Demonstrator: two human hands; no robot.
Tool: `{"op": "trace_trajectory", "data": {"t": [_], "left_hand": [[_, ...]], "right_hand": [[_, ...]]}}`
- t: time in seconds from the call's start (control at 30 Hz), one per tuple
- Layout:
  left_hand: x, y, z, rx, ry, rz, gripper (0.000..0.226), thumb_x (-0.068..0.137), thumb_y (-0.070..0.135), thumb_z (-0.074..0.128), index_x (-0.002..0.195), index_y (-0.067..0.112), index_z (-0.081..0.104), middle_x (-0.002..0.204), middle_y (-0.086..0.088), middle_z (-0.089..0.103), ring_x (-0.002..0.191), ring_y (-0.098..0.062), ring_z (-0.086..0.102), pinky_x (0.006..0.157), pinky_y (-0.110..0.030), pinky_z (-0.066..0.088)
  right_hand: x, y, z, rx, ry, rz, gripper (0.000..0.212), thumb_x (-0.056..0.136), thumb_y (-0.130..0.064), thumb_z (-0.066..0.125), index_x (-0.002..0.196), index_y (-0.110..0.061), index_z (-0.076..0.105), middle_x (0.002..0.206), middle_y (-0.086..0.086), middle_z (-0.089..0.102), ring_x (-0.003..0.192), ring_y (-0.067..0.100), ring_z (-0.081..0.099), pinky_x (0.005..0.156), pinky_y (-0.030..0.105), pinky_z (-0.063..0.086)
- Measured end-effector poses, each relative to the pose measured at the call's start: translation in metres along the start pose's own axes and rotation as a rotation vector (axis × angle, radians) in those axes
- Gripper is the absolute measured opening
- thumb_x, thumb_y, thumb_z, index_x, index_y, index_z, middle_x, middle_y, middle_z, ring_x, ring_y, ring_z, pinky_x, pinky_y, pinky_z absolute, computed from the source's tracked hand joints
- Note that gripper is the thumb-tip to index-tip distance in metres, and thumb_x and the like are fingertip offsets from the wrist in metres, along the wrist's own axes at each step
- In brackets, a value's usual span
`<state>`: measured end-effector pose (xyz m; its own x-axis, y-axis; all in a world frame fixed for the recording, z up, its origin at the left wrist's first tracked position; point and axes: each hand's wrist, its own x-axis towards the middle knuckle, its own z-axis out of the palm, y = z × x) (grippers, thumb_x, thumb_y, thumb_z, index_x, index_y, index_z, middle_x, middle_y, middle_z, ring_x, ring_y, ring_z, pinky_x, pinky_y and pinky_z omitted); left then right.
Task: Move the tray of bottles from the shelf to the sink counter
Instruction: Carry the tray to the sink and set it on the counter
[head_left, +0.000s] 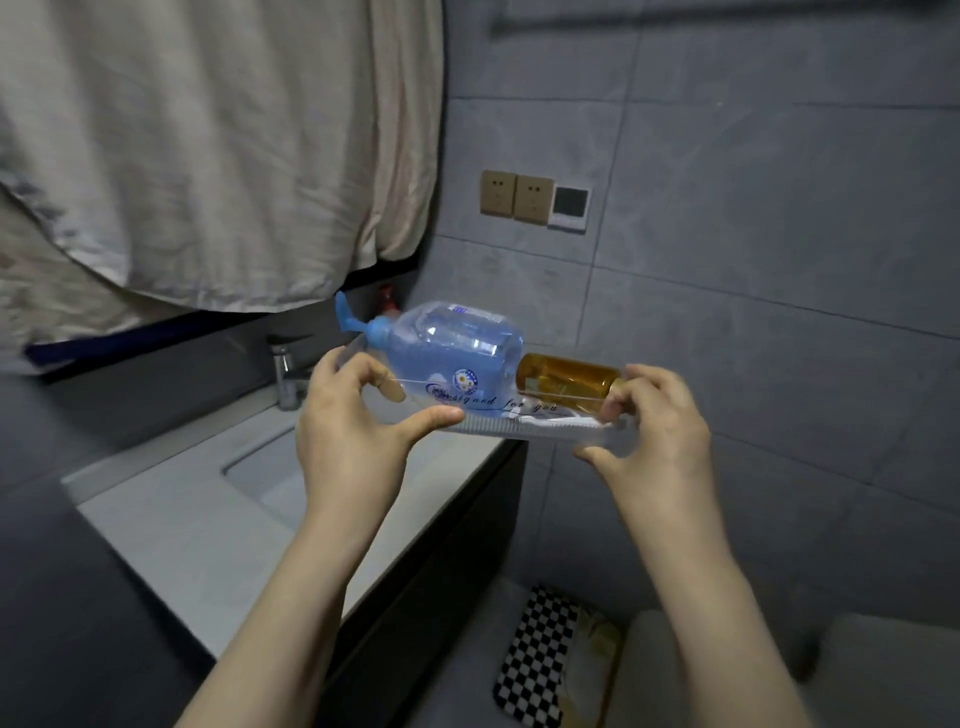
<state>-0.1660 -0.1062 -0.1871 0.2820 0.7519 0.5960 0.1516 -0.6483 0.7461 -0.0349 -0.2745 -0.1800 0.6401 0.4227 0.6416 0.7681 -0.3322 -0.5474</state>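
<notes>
Above the sink counter (171, 509), I hold a clear tray (488, 423) level between both hands, clear of the stone and not yet set down. My left hand (353, 431) pinches the tray's left end, thumb along the near rim and fingers curled over the top edge, closed narrow on the plastic. My right hand (654, 431) grips the right end the same way, fingers hooked over the rim and touching the cap end of the amber bottle (566, 376), thumb tucked beneath. I judge the two-ended grip keeps the tray flat because its load lies loose: a blue pump bottle (447, 353) rests on its side, nozzle pointing left, and the amber bottle lies beside it at the right, their ends close or touching. Tilt either end and both would likely roll. Beneath the tray's left part runs the pale counter with its sunken basin (260, 457) and chrome tap (284, 376); the right end overhangs the counter's edge. A beige cloth (218, 145) hangs above the tap. Grey wall tiles carry two sockets (514, 195) beyond. A checkered mat (535, 654) lies on the floor below.
</notes>
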Motion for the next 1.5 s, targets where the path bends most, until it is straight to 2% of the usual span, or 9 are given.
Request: {"op": "trace_trajectory", "data": {"t": [0.2,0.3,0.37,0.47,0.53,0.73,0.93,1.3,1.5], "left_hand": [[0.019,-0.052,-0.016,0.081,0.064,-0.054,0.05,0.048,0.038,0.088,0.069,0.009,0.053,0.126,-0.001,0.055,0.118,-0.017,0.051,0.074,-0.017,0.03],[0.023,-0.076,-0.024,0.094,0.062,-0.071,0.049,0.052,0.026,0.089,0.073,-0.003,0.056,0.121,0.007,0.046,0.088,0.012,0.04,0.06,0.002,0.031],[0.025,-0.093,-0.029,0.113,0.054,-0.098,0.047,0.054,0.023,0.089,0.075,-0.004,0.056,0.121,0.008,0.041,0.089,0.018,0.032,0.06,0.009,0.031],[0.028,-0.128,-0.039,0.165,0.059,-0.163,0.049,0.051,0.034,0.088,0.074,0.006,0.055,0.139,-0.002,0.045,0.124,-0.01,0.045,0.088,-0.017,0.036],[0.027,-0.147,-0.044,0.186,0.049,-0.201,0.049,0.051,0.037,0.088,0.074,0.01,0.054,0.141,-0.006,0.044,0.133,-0.02,0.04,0.09,-0.023,0.032],[0.018,-0.195,-0.057,0.264,0.091,-0.267,0.049,0.051,0.037,0.089,0.071,0.012,0.052,0.144,-0.007,0.041,0.136,-0.022,0.039,0.09,-0.026,0.035],[-0.004,-0.238,-0.059,0.31,0.117,-0.315,0.047,0.052,0.033,0.089,0.069,0.016,0.048,0.146,-0.011,0.038,0.136,-0.027,0.038,0.09,-0.028,0.038],[-0.051,-0.294,-0.042,0.37,0.132,-0.432,0.046,0.054,0.031,0.089,0.069,0.013,0.049,0.143,-0.01,0.038,0.135,-0.026,0.037,0.083,-0.03,0.041],[-0.079,-0.319,-0.031,0.372,0.107,-0.476,0.046,0.054,0.03,0.09,0.068,0.007,0.053,0.14,-0.011,0.04,0.126,-0.017,0.039,0.091,-0.032,0.044]], "right_hand": [[0.019,-0.012,0.062,0.033,-0.152,-0.045,0.038,0.054,0.002,0.084,0.068,-0.014,0.053,0.125,0.008,0.055,0.112,0.019,0.053,0.092,0.016,0.033],[0.024,-0.015,0.097,0.035,-0.254,-0.059,0.037,0.056,0.0,0.084,0.066,-0.018,0.053,0.127,0.009,0.056,0.11,0.02,0.054,0.091,0.014,0.03],[0.025,-0.017,0.116,0.026,-0.307,-0.075,0.035,0.057,-0.001,0.083,0.066,-0.018,0.054,0.127,0.009,0.056,0.111,0.021,0.053,0.088,0.009,0.026],[0.02,-0.022,0.15,0.021,-0.368,-0.062,0.031,0.058,-0.001,0.082,0.067,-0.015,0.056,0.128,0.008,0.055,0.114,0.02,0.052,0.089,0.008,0.023],[0.016,-0.024,0.17,0.03,-0.391,-0.057,0.028,0.057,0.0,0.082,0.067,-0.009,0.058,0.125,0.01,0.056,0.102,0.015,0.052,0.085,0.005,0.023],[0.004,-0.027,0.226,0.039,-0.526,-0.033,0.025,0.061,-0.005,0.082,0.07,-0.008,0.059,0.123,0.003,0.055,0.096,0.007,0.044,0.087,0.016,0.031],[-0.014,-0.02,0.274,0.001,-0.61,-0.065,0.03,0.058,-0.012,0.085,0.065,-0.01,0.056,0.122,-0.001,0.058,0.094,0.023,0.06,0.083,0.033,0.047],[-0.053,0.014,0.335,-0.087,-0.746,-0.065,0.024,0.066,-0.018,0.081,0.077,-0.011,0.062,0.136,-0.007,0.049,0.09,0.014,0.059,0.077,0.03,0.05],[-0.075,0.038,0.35,-0.066,-0.778,-0.111,0.034,0.067,-0.016,0.079,0.094,-0.004,0.062,0.121,0.003,0.06,0.083,0.015,0.061,0.068,0.026,0.05]]}}
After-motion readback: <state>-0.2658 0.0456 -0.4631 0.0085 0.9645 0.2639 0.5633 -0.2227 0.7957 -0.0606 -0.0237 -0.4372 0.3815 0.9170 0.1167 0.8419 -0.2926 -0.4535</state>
